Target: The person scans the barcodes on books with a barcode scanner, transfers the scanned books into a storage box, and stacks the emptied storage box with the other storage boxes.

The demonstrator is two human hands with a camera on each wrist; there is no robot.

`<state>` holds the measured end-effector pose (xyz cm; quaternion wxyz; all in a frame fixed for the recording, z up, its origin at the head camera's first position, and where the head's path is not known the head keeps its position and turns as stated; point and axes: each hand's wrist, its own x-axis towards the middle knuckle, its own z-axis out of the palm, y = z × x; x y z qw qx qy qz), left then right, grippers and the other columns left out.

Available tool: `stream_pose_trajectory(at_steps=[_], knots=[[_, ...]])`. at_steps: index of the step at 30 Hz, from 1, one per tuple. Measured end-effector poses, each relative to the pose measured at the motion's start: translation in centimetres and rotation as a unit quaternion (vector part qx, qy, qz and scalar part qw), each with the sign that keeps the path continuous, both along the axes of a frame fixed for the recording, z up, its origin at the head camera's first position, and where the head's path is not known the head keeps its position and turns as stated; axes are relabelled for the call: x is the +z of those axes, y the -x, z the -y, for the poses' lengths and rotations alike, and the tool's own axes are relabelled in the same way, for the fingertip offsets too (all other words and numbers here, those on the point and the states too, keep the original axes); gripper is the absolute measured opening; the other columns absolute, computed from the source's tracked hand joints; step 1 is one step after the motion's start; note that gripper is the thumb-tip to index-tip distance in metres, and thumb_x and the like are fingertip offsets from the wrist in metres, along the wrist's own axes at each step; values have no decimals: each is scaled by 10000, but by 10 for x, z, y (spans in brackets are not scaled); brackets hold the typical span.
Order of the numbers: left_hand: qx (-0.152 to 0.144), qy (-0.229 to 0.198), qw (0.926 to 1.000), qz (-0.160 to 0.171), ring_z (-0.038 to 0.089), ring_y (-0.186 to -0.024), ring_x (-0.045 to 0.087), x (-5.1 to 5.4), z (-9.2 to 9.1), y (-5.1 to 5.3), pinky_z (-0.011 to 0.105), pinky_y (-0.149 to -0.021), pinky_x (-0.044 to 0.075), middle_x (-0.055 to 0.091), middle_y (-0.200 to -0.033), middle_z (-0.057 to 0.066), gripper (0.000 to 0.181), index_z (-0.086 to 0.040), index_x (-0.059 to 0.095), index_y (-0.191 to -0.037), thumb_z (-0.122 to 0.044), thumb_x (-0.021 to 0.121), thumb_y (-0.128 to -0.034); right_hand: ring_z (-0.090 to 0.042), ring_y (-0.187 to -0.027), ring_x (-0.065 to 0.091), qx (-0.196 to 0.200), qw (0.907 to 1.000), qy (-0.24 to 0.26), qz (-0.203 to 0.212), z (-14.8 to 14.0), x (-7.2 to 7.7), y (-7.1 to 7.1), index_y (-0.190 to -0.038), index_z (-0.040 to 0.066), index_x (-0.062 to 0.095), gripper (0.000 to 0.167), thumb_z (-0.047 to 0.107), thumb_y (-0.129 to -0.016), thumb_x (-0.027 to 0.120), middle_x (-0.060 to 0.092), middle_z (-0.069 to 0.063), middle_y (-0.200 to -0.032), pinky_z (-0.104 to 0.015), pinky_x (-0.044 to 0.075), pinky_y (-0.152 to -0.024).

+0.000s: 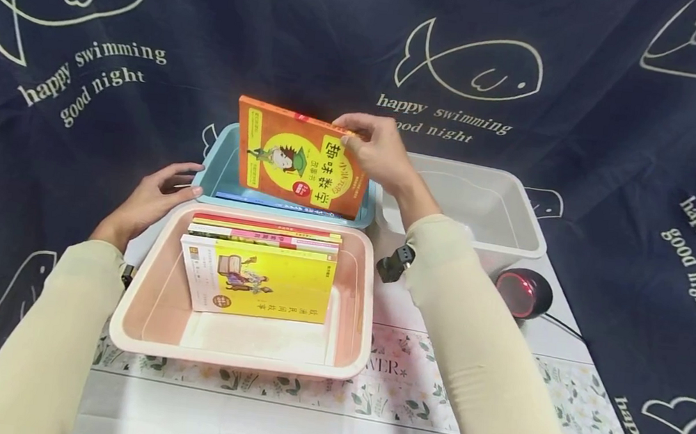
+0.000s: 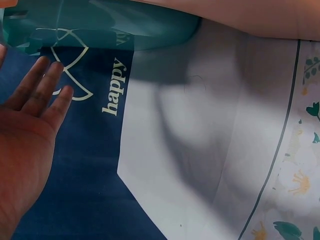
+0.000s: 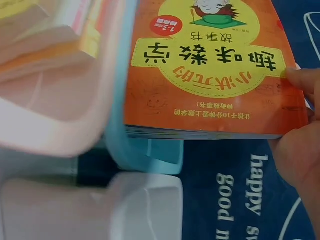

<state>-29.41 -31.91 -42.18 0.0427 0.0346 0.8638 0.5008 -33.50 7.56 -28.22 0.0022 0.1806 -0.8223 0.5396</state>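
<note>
An orange book (image 1: pixel 303 160) with a yellow circle on its cover stands upright, partly inside the blue bin (image 1: pixel 218 155). My right hand (image 1: pixel 382 154) pinches its top right corner; in the right wrist view the hand (image 3: pixel 300 135) grips the edge of the orange book (image 3: pixel 200 100). A blue book (image 1: pixel 261 202) lies low along the near side of the blue bin. My left hand (image 1: pixel 151 198) is at the blue bin's left end, fingertips at the rim, fingers extended; the left wrist view shows the hand (image 2: pixel 32 125) with straight, spread fingers.
In front, a pink bin (image 1: pixel 146 348) holds several upright books, a yellow one (image 1: pixel 272 283) nearest. A light grey bin (image 1: pixel 483 188) stands at the back right. A round black device (image 1: pixel 523 293) with a red light and a cable is beside it.
</note>
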Motion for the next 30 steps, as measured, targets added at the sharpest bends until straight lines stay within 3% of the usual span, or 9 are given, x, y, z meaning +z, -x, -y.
stream_pose_trajectory(at_steps=[5, 10, 17, 24, 30], knots=[[1, -18, 10000, 5, 455, -1484, 397, -2, 0, 1, 651, -1154, 380, 371, -1637, 222, 696, -241, 349, -1609, -407, 662, -1010, -211, -1011, 661, 213, 9991, -197, 294, 7, -16, -4, -1172, 91, 736, 226, 22, -1016, 588, 738, -84, -1146, -325, 543, -936], [19, -40, 10000, 25, 444, -1478, 409, -2, 0, 0, 641, -1142, 400, 377, -1635, 219, 698, -250, 343, -1612, -420, 656, -1011, -214, -983, 683, 458, 9975, -142, 520, 16, -32, -6, -1171, 101, 743, 246, 17, -1013, 575, 741, -81, -1141, -309, 552, -913], [17, 51, 10000, -1, 393, -1450, 459, 1, -1, -2, 470, -1079, 472, 416, -1614, 205, 668, -262, 356, -1605, -421, 638, -1021, -228, -997, 691, 682, 9917, -225, 1064, 27, -50, -10, -1143, 160, 755, 231, 67, -1026, 579, 742, -38, -1114, -332, 561, -919], [36, -25, 10000, 42, 419, -1466, 434, 0, 0, -3, 611, -1131, 425, 391, -1629, 211, 686, -255, 338, -1613, -428, 636, -1020, -224, -1047, 675, 692, 9869, -285, 1427, 33, -69, -11, -1079, 194, 775, 214, 89, -1008, 602, 739, -17, -1112, -356, 579, -936], [-9, -75, 10000, 28, 431, -1470, 423, -2, -1, -2, 634, -1131, 417, 381, -1631, 221, 686, -257, 329, -1617, -420, 632, -1024, -216, -1009, 663, 714, 9857, -492, 1446, 34, -84, -11, -1084, 167, 776, 220, 59, -1004, 601, 732, -25, -1114, -343, 550, -893]])
